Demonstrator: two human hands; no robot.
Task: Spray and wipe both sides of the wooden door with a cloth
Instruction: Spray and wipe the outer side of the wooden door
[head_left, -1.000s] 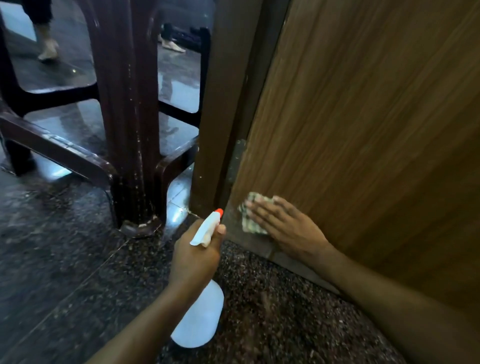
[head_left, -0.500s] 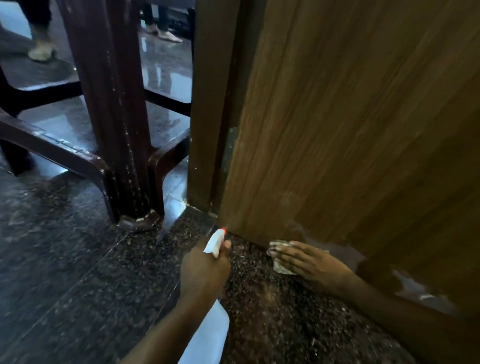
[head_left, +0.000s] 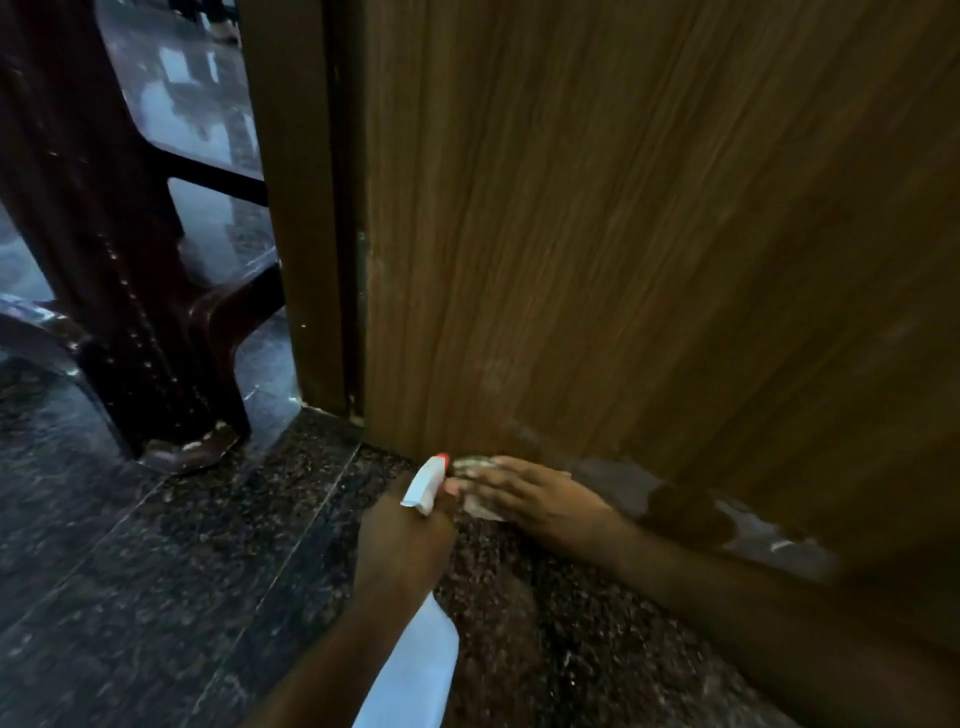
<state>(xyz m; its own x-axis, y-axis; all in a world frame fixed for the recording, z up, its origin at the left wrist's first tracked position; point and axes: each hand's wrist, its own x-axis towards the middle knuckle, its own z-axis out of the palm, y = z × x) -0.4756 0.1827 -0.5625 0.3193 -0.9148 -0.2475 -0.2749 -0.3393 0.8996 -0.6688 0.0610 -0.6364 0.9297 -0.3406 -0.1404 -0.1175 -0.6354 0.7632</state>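
The wooden door (head_left: 649, 234) fills the right side of the view, its bottom edge just above the speckled floor. My right hand (head_left: 540, 501) lies flat with straight fingers on a pale cloth (head_left: 480, 506), pressing it at the foot of the door near the hinge side. My left hand (head_left: 402, 540) grips the neck of a white spray bottle (head_left: 410, 670) with an orange-tipped nozzle (head_left: 427, 480), held low over the floor just left of the cloth. Most of the cloth is hidden under my fingers.
The brown door frame (head_left: 296, 208) stands left of the door. A dark plastic chair leg (head_left: 130, 291) with crossbars rests on the glossy floor at the left. The dark speckled stone floor (head_left: 156, 571) spreads across the lower left.
My right hand and cloth slid down from the door face to its bottom edge, then slightly left. The left hand with the bottle stayed close beside it. The view moved closer and lower.
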